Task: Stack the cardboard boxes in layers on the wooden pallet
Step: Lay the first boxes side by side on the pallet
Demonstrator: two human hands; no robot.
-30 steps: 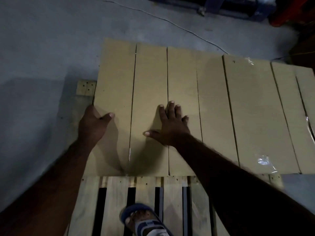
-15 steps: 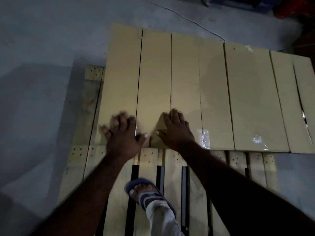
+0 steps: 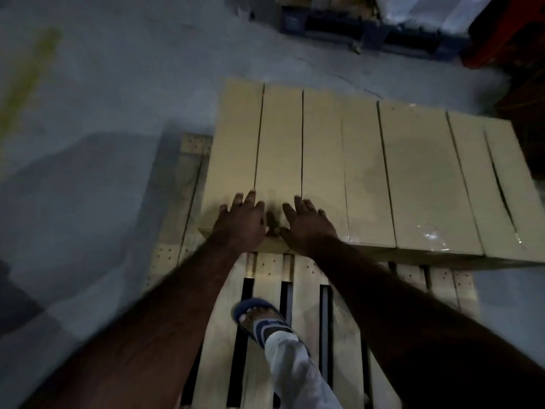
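Pressing down with straight, spread fingers, the left hand [image 3: 240, 222] and the right hand [image 3: 308, 227] lie flat on the near end of the long tan cardboard boxes [image 3: 413, 178], gripping nothing. The thumbs point toward each other and almost meet. The left hand spans the seam between the first and second box from the left; the right hand spans the next seam. The boxes lie side by side in one flat row across the far part of the pale slatted wooden pallet [image 3: 267, 276], with glossy clear tape [image 3: 430, 235] on the near ends to the right. A foot in a blue-and-white sandal [image 3: 261, 320] stands on the pallet's bare near slats. Grey concrete floor [image 3: 103, 119] surrounds it.
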